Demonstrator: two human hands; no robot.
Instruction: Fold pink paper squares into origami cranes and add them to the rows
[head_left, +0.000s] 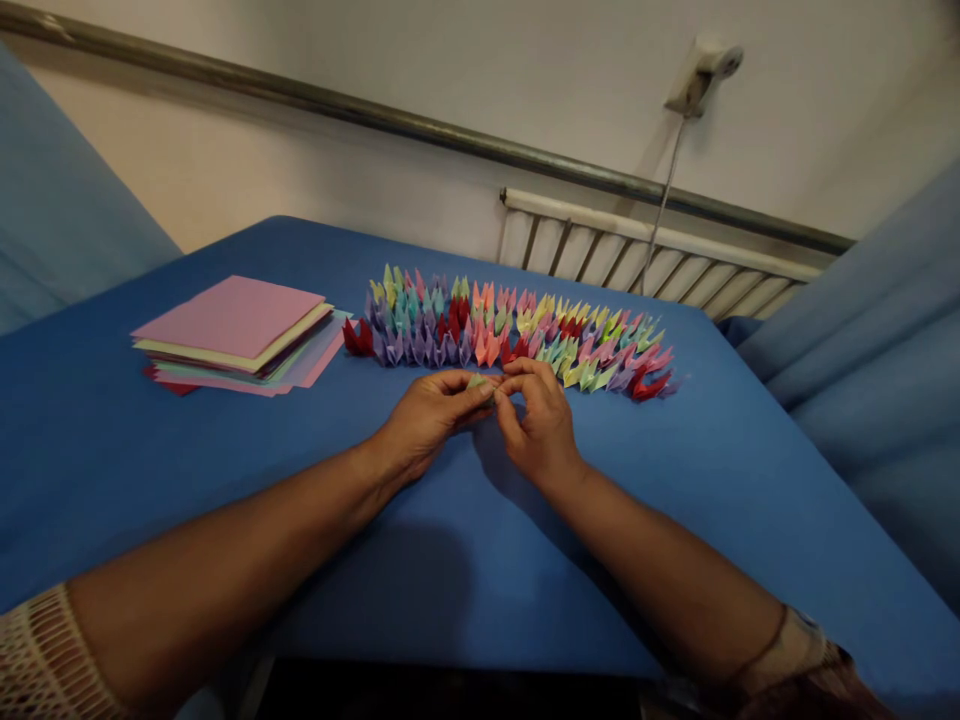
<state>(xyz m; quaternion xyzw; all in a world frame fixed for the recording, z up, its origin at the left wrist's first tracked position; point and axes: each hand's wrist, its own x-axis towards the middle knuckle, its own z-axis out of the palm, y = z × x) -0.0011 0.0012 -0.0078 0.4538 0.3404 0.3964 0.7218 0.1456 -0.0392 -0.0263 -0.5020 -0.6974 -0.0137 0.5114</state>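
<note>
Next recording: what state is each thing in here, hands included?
left hand, fingertips pinched on the green paper piece
right hand, fingertips pinched on the same piece
green paper piece, held between both hands, mostly hidden
folded paper figures, folded, standing in rows on the table
paper sheets, flat, unfolded, in a loosely fanned stack

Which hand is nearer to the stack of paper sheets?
Left. The left hand is right of the paper stack; the right hand lies farther right. Both pinch a small folded paper.
</note>
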